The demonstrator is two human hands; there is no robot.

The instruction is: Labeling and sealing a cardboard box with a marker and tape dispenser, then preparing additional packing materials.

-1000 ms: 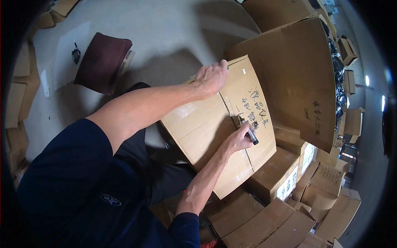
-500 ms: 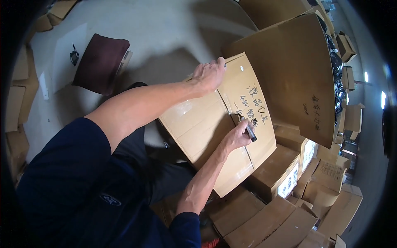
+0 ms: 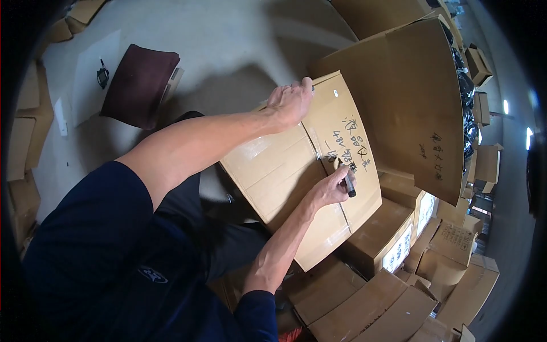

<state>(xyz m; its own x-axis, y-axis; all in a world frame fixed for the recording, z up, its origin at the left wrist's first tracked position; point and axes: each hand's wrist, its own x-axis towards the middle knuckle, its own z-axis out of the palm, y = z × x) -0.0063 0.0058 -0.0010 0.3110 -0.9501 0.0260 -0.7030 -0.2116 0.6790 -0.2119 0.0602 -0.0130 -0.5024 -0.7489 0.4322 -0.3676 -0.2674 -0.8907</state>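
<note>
A taped cardboard box [image 3: 273, 176] lies tilted in front of me, its top marked with dark handwriting. My right hand [image 3: 332, 187] grips a black marker [image 3: 348, 185], its tip end down at the writing, beside the taped seam. At the far edge of the same box rests my left hand [image 3: 289, 105], fingers curled. A small dark bit shows at its fingertips, too small to name.
Right of the box stands a large open carton [image 3: 399, 102] with black plastic bags [image 3: 466, 91] inside. More cartons [image 3: 370, 308] are stacked at the lower right. On the floor at left are a dark red flat-topped thing [image 3: 139, 85] and a small black device [image 3: 102, 75].
My right hand and the marker have shifted slightly right and down, and more strokes show in the lowest line of writing. My left hand stays at the box's edge.
</note>
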